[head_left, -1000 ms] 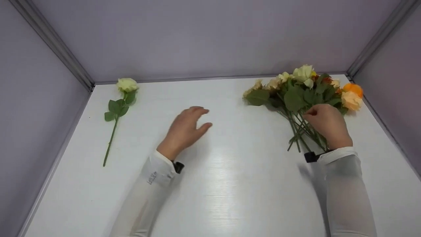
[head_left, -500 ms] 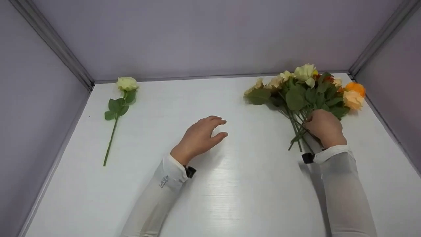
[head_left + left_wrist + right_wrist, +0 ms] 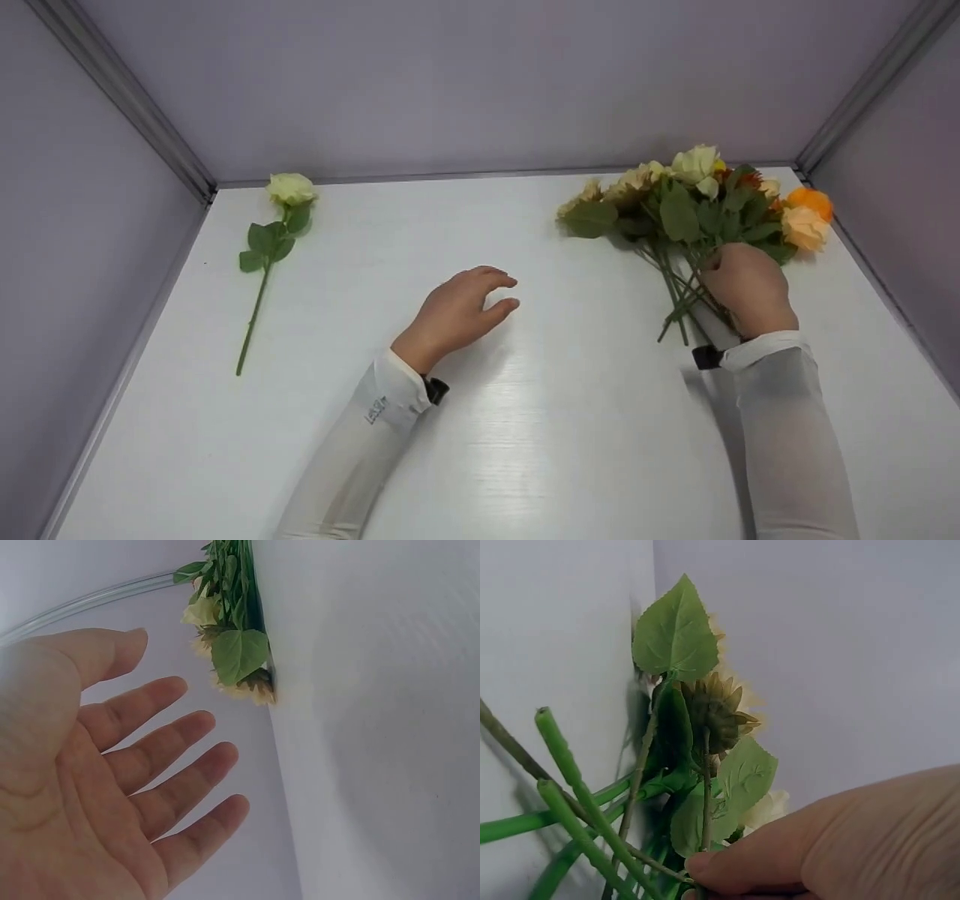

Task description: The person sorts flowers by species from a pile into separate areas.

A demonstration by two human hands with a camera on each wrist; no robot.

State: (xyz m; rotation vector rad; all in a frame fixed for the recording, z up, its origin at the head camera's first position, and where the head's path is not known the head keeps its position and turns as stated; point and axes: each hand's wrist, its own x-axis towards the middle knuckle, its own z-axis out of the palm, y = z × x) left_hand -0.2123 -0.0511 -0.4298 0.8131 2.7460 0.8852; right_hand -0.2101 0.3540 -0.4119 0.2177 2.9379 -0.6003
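On the right, a pile of flowers (image 3: 679,214) lies with green leaves and crossing stems, in white, cream, peach, orange and red. My right hand (image 3: 750,289) is over the stems. In the right wrist view its thumb (image 3: 735,866) pinches the thin brownish stem (image 3: 706,802) of a cream flower with pointed sepals (image 3: 716,712); the other fingers are mostly hidden. My left hand (image 3: 465,311) hovers over the middle of the table, holding nothing, its fingers (image 3: 172,787) spread and slightly bent. A single white rose (image 3: 290,189) with a leafy stem lies at the far left.
The white table (image 3: 495,442) is bounded by a pale back wall (image 3: 465,82) and side walls. Cut stem ends (image 3: 547,720) stick out toward the person, beside the right hand. A black wrist strap (image 3: 706,358) is on the right wrist.
My left hand has moved to the right and slightly nearer the body. My right hand has come down onto the stems and taken hold of one; the cream flowers at the pile's left have shifted slightly.
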